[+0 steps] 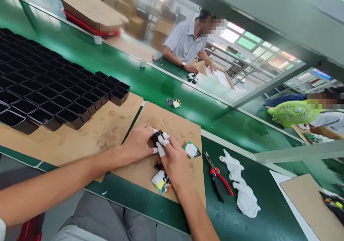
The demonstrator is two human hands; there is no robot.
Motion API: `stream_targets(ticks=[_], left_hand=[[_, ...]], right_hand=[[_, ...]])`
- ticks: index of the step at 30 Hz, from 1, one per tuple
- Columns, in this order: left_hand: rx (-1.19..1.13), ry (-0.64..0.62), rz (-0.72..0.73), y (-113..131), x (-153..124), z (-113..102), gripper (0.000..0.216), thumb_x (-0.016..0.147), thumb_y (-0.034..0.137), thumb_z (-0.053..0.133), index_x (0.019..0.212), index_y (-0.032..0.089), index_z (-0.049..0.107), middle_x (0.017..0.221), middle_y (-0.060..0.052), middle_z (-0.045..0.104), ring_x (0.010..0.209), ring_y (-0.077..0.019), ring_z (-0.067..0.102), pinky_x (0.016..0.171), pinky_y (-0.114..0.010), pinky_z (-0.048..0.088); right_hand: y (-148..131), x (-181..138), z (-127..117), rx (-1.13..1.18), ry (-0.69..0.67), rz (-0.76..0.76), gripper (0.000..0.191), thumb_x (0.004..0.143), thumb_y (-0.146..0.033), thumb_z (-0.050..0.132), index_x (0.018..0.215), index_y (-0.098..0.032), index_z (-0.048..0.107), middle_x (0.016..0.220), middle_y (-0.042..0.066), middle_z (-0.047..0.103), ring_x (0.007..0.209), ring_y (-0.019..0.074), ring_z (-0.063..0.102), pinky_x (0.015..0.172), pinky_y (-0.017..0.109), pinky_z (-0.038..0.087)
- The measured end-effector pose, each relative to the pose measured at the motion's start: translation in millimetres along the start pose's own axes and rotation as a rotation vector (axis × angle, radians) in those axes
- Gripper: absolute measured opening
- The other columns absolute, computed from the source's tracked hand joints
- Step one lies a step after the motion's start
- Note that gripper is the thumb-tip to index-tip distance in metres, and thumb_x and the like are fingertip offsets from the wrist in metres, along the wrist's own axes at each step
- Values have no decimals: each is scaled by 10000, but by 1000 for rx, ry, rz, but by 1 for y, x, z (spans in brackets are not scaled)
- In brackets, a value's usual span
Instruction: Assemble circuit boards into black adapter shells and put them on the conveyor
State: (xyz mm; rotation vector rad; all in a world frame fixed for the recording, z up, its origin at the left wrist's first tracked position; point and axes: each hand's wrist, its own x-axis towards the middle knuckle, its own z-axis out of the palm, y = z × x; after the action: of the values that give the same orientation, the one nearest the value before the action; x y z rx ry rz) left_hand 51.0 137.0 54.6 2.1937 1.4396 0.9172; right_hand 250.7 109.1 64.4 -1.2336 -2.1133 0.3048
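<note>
Over a sheet of cardboard (150, 121), my left hand (137, 143) and my right hand (174, 158) both close on a small black plastic housing (157, 136). White covers sit on several fingertips, and the fingers hide much of the housing. Near my right wrist lies a circuit board (160, 181) with a white blob and yellow part, beside a small black piece (158, 165). Another circuit board (191, 150), topped by a round white blob, rests right of my right hand.
Rows of open black plastic boxes (70, 117) fill the left. Red-and-black pliers (217, 176) and crumpled white gloves (243, 183) lie to the right. Across the green line, another board (176, 104) lies near a co-worker (185, 40). A green fan (294, 112) stands at far right.
</note>
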Motion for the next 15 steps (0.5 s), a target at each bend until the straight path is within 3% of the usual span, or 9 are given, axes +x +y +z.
stream_targets(ticks=[3, 8, 11, 13, 15], left_hand=[[2, -27, -17, -2, 0, 0, 216, 768, 182, 833, 877, 243, 656, 962, -73, 775, 1024, -324, 712, 853, -440, 567], [30, 11, 16, 0, 0, 2, 221, 759, 208, 846, 831, 240, 639, 920, -83, 777, 1009, -348, 715, 854, -468, 573], [8, 70, 56, 0, -1, 3, 348, 801, 367, 889, 1072, 225, 722, 1052, -96, 812, 1088, -356, 726, 976, -505, 579], [-68, 175, 134, 0, -4, 2, 541, 852, 462, 870, 1302, 218, 696, 1139, -111, 810, 1118, -345, 737, 1021, -504, 583], [-141, 312, 252, -1, -7, 2, 563, 920, 465, 817, 1396, 215, 651, 1131, -113, 798, 1082, -324, 748, 1005, -487, 596]], right_hand=[[-4, 2, 3, 47, -12, 75, 185, 1029, -198, 687, 874, -256, 771, 990, 65, 692, 824, 227, 671, 748, 357, 567], [-10, 0, 7, 211, 109, 196, 112, 1014, -245, 736, 1017, -274, 844, 1046, 66, 734, 890, 231, 710, 796, 352, 597], [-2, -1, 3, 390, 221, 300, 166, 982, -330, 825, 1135, -269, 844, 1087, 68, 804, 973, 245, 762, 902, 388, 647], [7, -1, -5, 523, 322, 392, 290, 998, -429, 827, 1233, -261, 809, 1150, 80, 838, 1007, 245, 795, 925, 404, 674], [16, -2, -16, 645, 415, 471, 360, 1038, -537, 767, 1268, -260, 782, 1199, 89, 851, 1032, 244, 820, 924, 413, 699]])
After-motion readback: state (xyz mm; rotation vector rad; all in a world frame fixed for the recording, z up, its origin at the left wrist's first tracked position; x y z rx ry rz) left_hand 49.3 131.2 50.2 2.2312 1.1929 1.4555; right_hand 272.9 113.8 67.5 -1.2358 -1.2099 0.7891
